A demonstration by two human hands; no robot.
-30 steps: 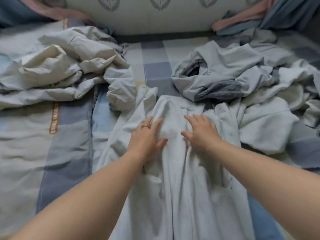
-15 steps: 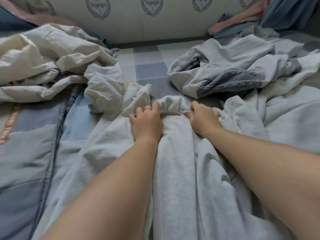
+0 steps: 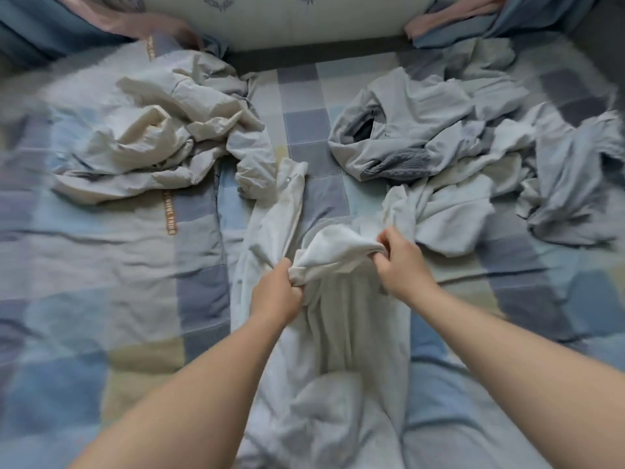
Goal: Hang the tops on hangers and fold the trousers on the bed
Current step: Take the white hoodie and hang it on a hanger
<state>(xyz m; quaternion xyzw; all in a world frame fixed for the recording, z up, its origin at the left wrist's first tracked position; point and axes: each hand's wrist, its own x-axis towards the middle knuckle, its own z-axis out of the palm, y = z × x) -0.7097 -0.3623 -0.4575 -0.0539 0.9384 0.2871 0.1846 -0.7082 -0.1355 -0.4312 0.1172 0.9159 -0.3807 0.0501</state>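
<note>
White and soft, the white garment (image 3: 338, 350) lay lengthways down the checked bed cover (image 3: 101, 299), its near end rumpled toward the person. Its long, narrow shape suggested trousers, though that could not be told for certain. The left hand (image 3: 275, 296) was curled tight round a bunch of the garment's far end. The right hand (image 3: 400, 262) pinched the same end a little to the right, so that a raised band of cloth (image 3: 334, 252) hung between them.

I judged the cloth to be light and limp, neither slippery nor fragile, and likely to sag and crease wherever it was not held. The best hold would be two corners of one edge, waistband or hem, taken well apart to keep that edge taut. The bunched, close-set grip looked too narrow for a clean fold.

A loose strip (image 3: 291, 198) of the garment, bearing a small stud, trailed beyond the left hand. Beyond the garment and to its left sat a cream pile (image 3: 152, 143), whose nearest fold lay just beside that strip. Beyond and to its right lay a grey pile (image 3: 422, 130). A pale piece (image 3: 449, 214) at its near edge lay just beside the right hand and could have been dragged along. No hanger showed.
</note>
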